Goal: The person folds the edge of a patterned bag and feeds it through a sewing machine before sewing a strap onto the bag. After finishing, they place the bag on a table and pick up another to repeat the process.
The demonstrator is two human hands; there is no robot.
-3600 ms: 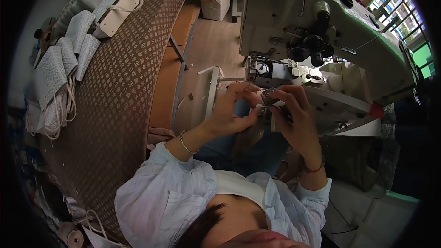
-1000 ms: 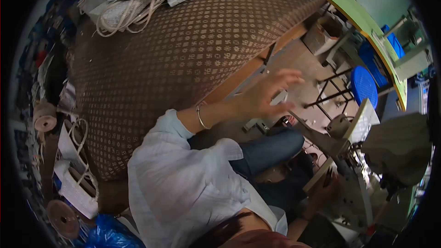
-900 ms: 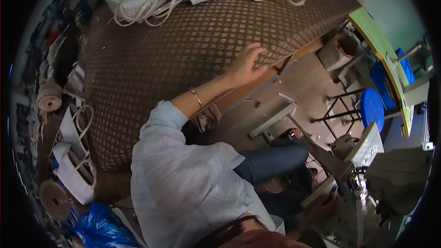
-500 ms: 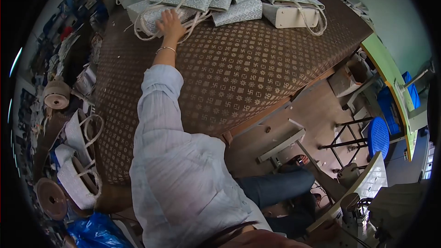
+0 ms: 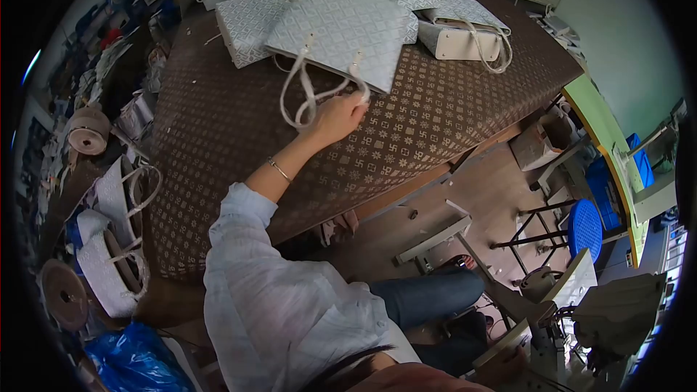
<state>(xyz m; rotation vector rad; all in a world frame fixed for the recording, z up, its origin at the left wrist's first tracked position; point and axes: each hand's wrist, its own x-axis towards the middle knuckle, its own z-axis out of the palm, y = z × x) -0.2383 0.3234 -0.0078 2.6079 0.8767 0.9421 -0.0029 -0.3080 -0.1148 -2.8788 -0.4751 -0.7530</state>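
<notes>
My left hand (image 5: 338,117) is closed around the white rope-like handle of a pale grey patterned handbag (image 5: 341,25). The bag lies slanted over the brown table cover, its two handles hanging toward me. Beside it on the left is another patterned bag (image 5: 250,25), partly covered by the held one. Behind and to the right lie several more of the same kind, one a handbag with a cream base (image 5: 461,40) turned toward me. My right hand is out of view.
Two white handbags (image 5: 109,261) stand at the left beside a brown round reel (image 5: 64,294). A blue plastic bag (image 5: 138,356) lies at lower left. To the right are a blue stool (image 5: 585,230), a green-topped table (image 5: 602,138) and a machine (image 5: 617,312).
My left hand has moved from the pile toward me and to the right, and has closed on a handle. The handbag has been drawn nearer with it. The view has shifted slightly.
</notes>
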